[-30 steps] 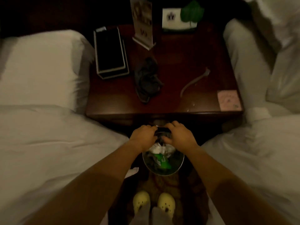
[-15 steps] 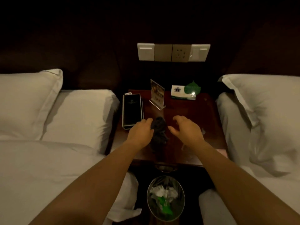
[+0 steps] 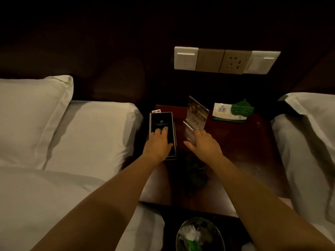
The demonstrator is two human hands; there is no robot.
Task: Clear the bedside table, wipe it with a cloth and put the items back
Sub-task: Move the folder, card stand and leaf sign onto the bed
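Note:
A dark wooden bedside table (image 3: pixel 253 151) stands between two beds. My left hand (image 3: pixel 157 143) lies flat on a black folder (image 3: pixel 161 120) at the table's left edge, fingers spread on its cover. My right hand (image 3: pixel 204 144) reaches the clear base of an acrylic sign stand (image 3: pixel 197 112), fingertips touching it and thumb held apart. A dark crumpled cloth (image 3: pixel 194 175) lies on the table between my forearms. A white card holder with a green leaf card (image 3: pixel 233 111) stands at the back right.
White pillows and bedding flank the table: the left bed (image 3: pixel 81 134) and the right bed (image 3: pixel 308 142). A switch and socket panel (image 3: pixel 226 60) is on the dark wall above. A waste bin (image 3: pixel 199 234) with rubbish stands on the floor in front.
Both hands have moved from the bin up over the cloth and farther back on the table. The left now rests on the folder; the right touches the sign stand.

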